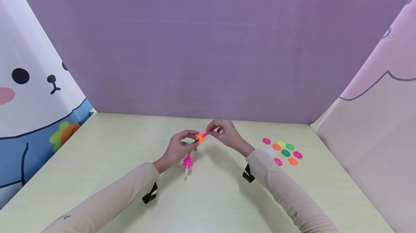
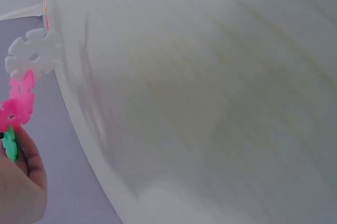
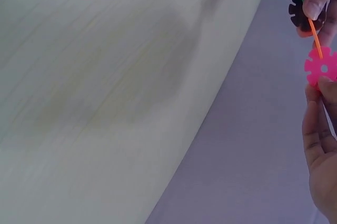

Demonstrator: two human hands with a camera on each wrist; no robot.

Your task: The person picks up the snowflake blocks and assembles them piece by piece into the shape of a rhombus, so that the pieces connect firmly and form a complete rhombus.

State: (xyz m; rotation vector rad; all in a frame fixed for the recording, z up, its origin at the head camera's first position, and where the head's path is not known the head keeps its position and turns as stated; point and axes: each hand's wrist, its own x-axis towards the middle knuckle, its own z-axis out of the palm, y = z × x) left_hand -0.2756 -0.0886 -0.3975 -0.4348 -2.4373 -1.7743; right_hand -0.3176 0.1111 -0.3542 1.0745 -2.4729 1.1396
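A chain of notched, flower-shaped plastic discs hangs from my left hand [image 1: 177,150], which pinches it in its upper part. At its lower end are a white disc [image 2: 34,54] and pink discs [image 2: 20,100], with a green disc [image 2: 9,142] by the fingers. Near the thumb, a black disc [image 3: 300,14] and an edge-on orange disc [image 3: 315,37] show in the right wrist view. My right hand [image 1: 226,133] pinches a pink disc [image 3: 322,67] by its edge. That disc meets the orange one; how deeply their slots fit I cannot tell.
Loose discs in pink, orange, yellow, green and white, among them a dark green disc [image 1: 286,153], lie on the right of the pale wooden table [image 1: 208,204]. A purple panel [image 1: 208,52] stands along the back edge. Printed cloths hang at both sides.
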